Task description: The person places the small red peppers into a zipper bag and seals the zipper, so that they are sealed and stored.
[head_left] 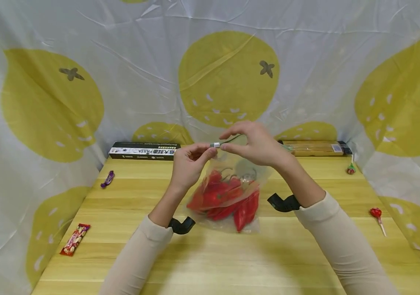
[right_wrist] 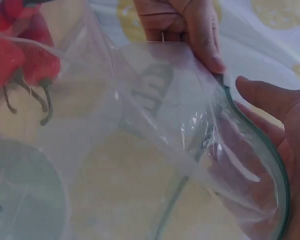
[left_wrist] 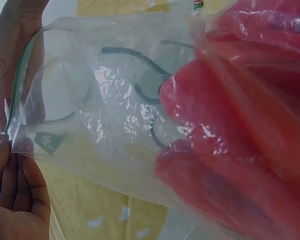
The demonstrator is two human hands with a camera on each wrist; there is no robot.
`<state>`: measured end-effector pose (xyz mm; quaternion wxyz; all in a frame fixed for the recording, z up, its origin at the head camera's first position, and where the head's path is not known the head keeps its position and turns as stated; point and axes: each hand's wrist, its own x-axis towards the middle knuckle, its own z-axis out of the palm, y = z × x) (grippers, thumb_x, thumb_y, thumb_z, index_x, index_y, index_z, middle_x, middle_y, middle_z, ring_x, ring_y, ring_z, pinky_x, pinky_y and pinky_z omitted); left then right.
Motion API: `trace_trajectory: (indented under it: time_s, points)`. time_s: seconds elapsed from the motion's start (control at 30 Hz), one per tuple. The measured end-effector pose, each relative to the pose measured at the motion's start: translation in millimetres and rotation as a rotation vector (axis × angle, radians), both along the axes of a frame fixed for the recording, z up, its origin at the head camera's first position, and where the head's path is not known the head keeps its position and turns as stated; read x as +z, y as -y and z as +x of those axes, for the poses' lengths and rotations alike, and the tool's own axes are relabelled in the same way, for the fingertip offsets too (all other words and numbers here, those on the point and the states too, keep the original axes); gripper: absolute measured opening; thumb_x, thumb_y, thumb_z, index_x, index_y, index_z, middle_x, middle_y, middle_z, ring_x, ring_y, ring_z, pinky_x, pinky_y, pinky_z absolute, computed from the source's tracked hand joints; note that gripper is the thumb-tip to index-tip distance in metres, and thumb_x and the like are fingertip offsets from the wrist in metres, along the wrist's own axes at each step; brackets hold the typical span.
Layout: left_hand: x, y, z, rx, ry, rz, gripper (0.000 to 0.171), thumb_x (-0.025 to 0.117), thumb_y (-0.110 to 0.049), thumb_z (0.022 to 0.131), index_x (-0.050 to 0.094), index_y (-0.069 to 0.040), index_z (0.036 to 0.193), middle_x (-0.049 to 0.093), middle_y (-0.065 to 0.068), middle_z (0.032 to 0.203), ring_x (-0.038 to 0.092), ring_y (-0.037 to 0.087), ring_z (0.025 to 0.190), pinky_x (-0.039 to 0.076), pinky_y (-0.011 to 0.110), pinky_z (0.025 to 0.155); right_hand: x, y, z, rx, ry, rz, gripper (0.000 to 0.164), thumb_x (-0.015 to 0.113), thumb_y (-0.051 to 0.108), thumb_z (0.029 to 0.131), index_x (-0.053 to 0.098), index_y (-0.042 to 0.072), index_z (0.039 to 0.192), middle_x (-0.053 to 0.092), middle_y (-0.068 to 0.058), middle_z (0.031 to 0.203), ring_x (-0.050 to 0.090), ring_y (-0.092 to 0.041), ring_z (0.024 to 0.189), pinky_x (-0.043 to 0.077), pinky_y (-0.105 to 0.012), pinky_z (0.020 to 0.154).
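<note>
A clear zip bag (left_wrist: pixel 120 125) hangs over the table with several red peppers (head_left: pixel 246 209) inside, their dark stems visible through the plastic. A green zip strip (right_wrist: pixel 284 180) edges its mouth, with a small white slider (head_left: pixel 215 145) near one end. My left hand (head_left: pixel 189 166) pinches the bag's corner beside the slider between thumb and fingers. On the other side, my right hand (head_left: pixel 256 145) has its thumb tip close to the slider. Its fingers extend behind the strip and touch the bag, as the right wrist view shows. The mouth gapes near the right hand.
Along the back edge of the wooden table (head_left: pixel 232 266) lie a black-and-white pasta box (head_left: pixel 141 150) and a brown package (head_left: pixel 313 148). A purple-wrapped candy (head_left: pixel 108 179) and a red bar (head_left: pixel 75 239) lie left; two lollipops (head_left: pixel 375 213) (head_left: pixel 351 168) lie right. Patterned cloth surrounds the table.
</note>
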<state>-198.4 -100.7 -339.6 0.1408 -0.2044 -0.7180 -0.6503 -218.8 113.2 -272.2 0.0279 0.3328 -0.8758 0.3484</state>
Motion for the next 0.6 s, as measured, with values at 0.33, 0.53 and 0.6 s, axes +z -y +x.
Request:
trace_trajectory:
  time_s: [0.33, 0.53, 0.6]
  points:
    - [0.9, 6, -2.7, 0.004, 0.000, -0.018, 0.014, 0.071, -0.012, 0.088, 0.075, 0.000, 0.095, 0.074, 0.008, 0.082, 0.070, 0.027, 0.079, 0.057, 0.029, 0.074, -2.4, 2, 0.0, 0.026, -0.125, 0.067, 0.012, 0.065, 0.033, 0.094, 0.072, 0.024, 0.096, 0.066, 0.013, 0.093, 0.055, -0.011, 0.093, 0.046, -0.035, 0.084]
    - [-8.0, 31, -13.1, 0.094, 0.022, 0.065, 0.019, 0.072, -0.018, 0.087, 0.075, -0.002, 0.097, 0.075, -0.008, 0.081, 0.071, 0.013, 0.079, 0.057, 0.028, 0.080, -0.2, -30, 2.7, -0.038, -0.068, 0.076, 0.014, 0.063, 0.036, 0.095, 0.070, 0.025, 0.098, 0.066, 0.009, 0.096, 0.054, -0.012, 0.094, 0.045, -0.038, 0.086]
    - [-9.3, 38, -15.2, 0.103, 0.016, 0.094, 0.020, 0.072, -0.019, 0.088, 0.074, -0.002, 0.097, 0.075, -0.008, 0.081, 0.071, 0.013, 0.080, 0.057, 0.029, 0.081, -1.8, -45, 3.5, -0.073, -0.040, 0.078, 0.015, 0.062, 0.038, 0.094, 0.070, 0.026, 0.099, 0.065, 0.009, 0.097, 0.053, -0.012, 0.094, 0.043, -0.039, 0.087]
